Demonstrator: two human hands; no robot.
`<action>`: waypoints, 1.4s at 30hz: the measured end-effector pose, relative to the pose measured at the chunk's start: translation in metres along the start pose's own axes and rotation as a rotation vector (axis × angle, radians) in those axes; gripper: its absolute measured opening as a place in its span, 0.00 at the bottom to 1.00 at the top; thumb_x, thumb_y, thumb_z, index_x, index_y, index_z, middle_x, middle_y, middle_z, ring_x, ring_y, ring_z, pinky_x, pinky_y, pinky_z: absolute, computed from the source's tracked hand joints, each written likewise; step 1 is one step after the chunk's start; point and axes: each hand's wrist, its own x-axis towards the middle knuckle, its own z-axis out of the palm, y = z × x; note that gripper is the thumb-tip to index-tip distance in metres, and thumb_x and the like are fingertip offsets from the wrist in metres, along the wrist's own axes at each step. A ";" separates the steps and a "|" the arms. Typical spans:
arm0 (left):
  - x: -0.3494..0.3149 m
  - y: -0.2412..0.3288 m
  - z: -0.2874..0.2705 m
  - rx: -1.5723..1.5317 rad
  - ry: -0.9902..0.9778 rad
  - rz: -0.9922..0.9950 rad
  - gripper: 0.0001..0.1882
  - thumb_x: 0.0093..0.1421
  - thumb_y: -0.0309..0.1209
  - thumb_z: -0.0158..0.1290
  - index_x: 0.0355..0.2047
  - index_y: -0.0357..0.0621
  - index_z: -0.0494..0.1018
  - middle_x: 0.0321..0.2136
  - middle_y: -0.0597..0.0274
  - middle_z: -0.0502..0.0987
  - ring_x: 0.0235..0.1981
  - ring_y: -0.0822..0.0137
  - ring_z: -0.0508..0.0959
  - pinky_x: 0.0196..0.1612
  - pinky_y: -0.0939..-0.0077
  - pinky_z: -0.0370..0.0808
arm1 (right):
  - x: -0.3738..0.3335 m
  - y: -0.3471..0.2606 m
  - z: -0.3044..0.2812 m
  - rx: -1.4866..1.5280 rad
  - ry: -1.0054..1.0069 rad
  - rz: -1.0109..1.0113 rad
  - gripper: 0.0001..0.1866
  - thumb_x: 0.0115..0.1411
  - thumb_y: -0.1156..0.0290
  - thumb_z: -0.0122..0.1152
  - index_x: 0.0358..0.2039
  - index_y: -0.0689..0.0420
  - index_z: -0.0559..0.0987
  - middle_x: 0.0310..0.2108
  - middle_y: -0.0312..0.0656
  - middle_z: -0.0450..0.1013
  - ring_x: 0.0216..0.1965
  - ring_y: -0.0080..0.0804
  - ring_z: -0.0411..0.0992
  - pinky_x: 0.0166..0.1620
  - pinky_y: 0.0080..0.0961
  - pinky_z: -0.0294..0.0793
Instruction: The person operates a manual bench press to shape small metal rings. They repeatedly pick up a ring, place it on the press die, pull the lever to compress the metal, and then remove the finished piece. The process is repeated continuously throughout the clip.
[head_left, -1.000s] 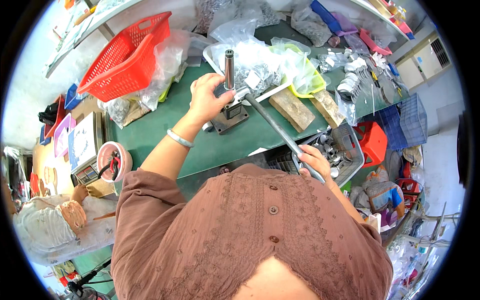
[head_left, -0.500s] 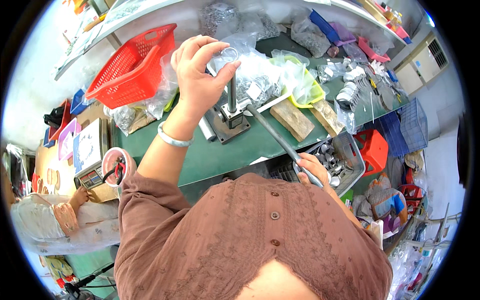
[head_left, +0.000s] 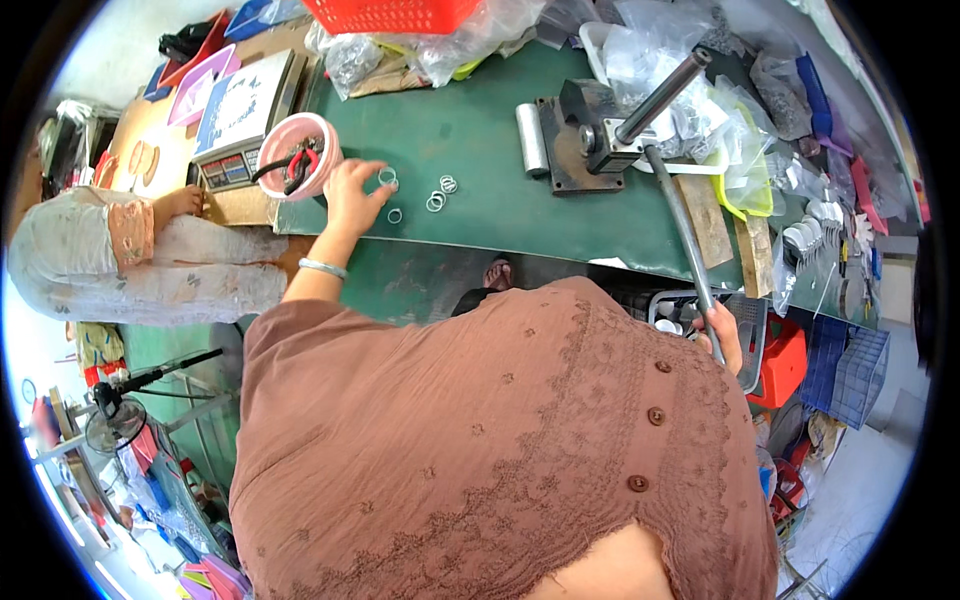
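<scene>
On bench, left hand [head_left: 352, 192] now touching rings [head_left: 440, 192].

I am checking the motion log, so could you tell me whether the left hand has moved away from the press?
Yes. The left hand moved left from the press to the metal rings beside the pink bowl.

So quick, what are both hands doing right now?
Left hand: fingers curled, touching small metal rings on the green table.
Right hand: closed around the long grey metal lever.
</scene>
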 end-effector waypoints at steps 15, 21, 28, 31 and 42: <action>-0.032 0.028 0.052 0.177 -0.090 0.098 0.21 0.44 0.41 0.63 0.39 0.51 0.75 0.40 0.63 0.71 0.47 0.59 0.68 0.51 0.60 0.59 | 0.007 0.000 0.001 -0.093 -0.032 -0.177 0.19 0.61 0.76 0.50 0.54 0.60 0.68 0.44 0.49 0.68 0.31 0.22 0.67 0.34 0.14 0.66; -0.021 0.055 0.069 0.274 -0.192 -0.144 0.15 0.46 0.43 0.62 0.31 0.49 0.76 0.36 0.62 0.72 0.45 0.58 0.68 0.49 0.61 0.60 | 0.007 0.005 -0.007 -0.127 -0.096 -0.205 0.20 0.61 0.77 0.50 0.54 0.61 0.68 0.46 0.52 0.68 0.34 0.28 0.68 0.39 0.24 0.69; -0.024 0.045 0.080 0.146 -0.173 -0.192 0.10 0.46 0.38 0.63 0.25 0.48 0.77 0.32 0.63 0.73 0.41 0.59 0.71 0.46 0.64 0.65 | 0.005 0.004 -0.005 -0.112 -0.045 -0.173 0.16 0.61 0.73 0.52 0.50 0.62 0.71 0.46 0.53 0.68 0.35 0.29 0.69 0.40 0.24 0.70; -0.023 0.043 0.078 -0.110 -0.223 -0.272 0.08 0.48 0.33 0.62 0.26 0.45 0.77 0.27 0.65 0.74 0.33 0.64 0.74 0.38 0.70 0.69 | 0.002 0.008 -0.005 -0.103 -0.028 -0.152 0.16 0.60 0.73 0.52 0.49 0.63 0.71 0.47 0.53 0.67 0.36 0.30 0.69 0.41 0.25 0.70; 0.068 0.181 -0.013 -1.275 -0.293 -0.117 0.04 0.58 0.25 0.54 0.33 0.39 0.74 0.25 0.69 0.75 0.26 0.78 0.73 0.30 0.85 0.69 | 0.001 0.010 -0.004 -0.167 0.023 -0.145 0.16 0.55 0.69 0.60 0.44 0.61 0.74 0.44 0.54 0.70 0.40 0.45 0.72 0.43 0.30 0.72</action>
